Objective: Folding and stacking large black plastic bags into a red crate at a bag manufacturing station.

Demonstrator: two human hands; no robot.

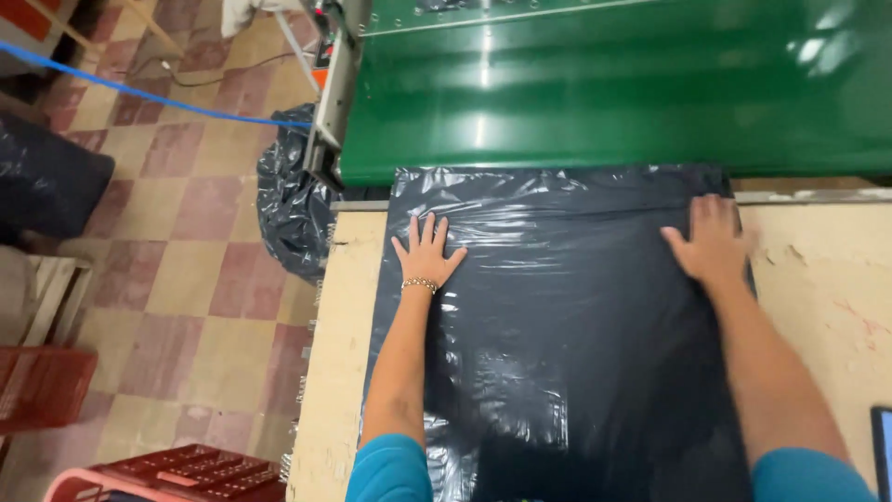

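1. So we've got a big black plastic sheet [567,316] (could be a bag, can't tell) spread flat on the counter [339,353]. Its long axis runs away from us, from our body up toward the green conveyor belt [604,84]. The far edge sits right at the belt's near edge.

2. Our left hand [427,253] is flat on the sheet, fingers spread wide, palm down, near the far left corner. It's gripping nothing, only pressing. There's a beaded bracelet [420,284] on that wrist.

3. Our right hand [714,244] is also palm down and open, on the sheet's right edge, about level with the left. It's a bit blurred, so finger detail is fuzzy, but it's not clutching anything.

4. Key bit: both hands sit on the far end of the sheet, one at each side, with the belt straight ahead of the fingertips. Neither hand is clearly nearer to it.

5. Off to the left, beyond the counter, there's a crumpled black bag [293,209] on the tiled floor [195,307], plus red crates [190,469].
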